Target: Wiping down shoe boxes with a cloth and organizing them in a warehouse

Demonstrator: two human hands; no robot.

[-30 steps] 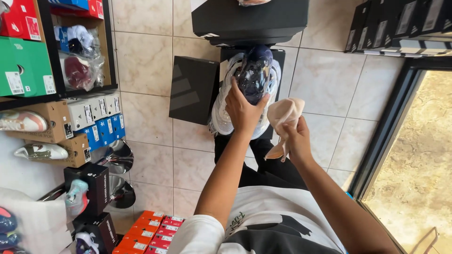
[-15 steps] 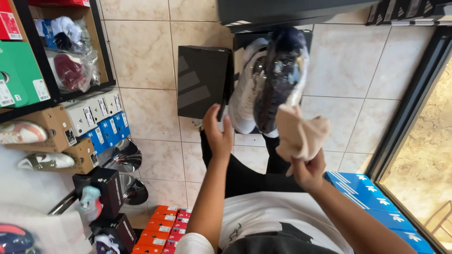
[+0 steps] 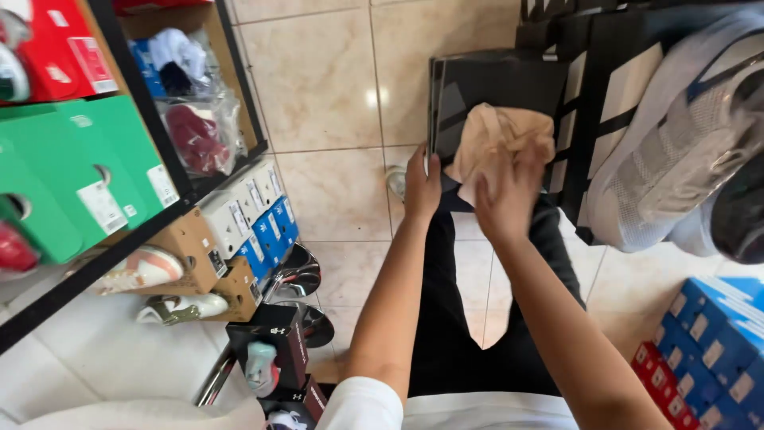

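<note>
Both hands work on the knees: the right hand (image 3: pixel 503 209) presses a soft, limp beige cloth (image 3: pixel 495 137) on a black shoebox lid (image 3: pixel 485 91), a light, stiff card the left hand (image 3: pixel 422 187) grips by its edge.

A dark shoebox lid (image 3: pixel 493 95) is held tilted above the tiled floor, gripped at its lower left edge. Its surface is flat and matt, with a faint lighter pattern visible. A crumpled beige cloth (image 3: pixel 497 139) is pressed against the lower right part of the lid, bunched into soft folds and touching it.
</note>
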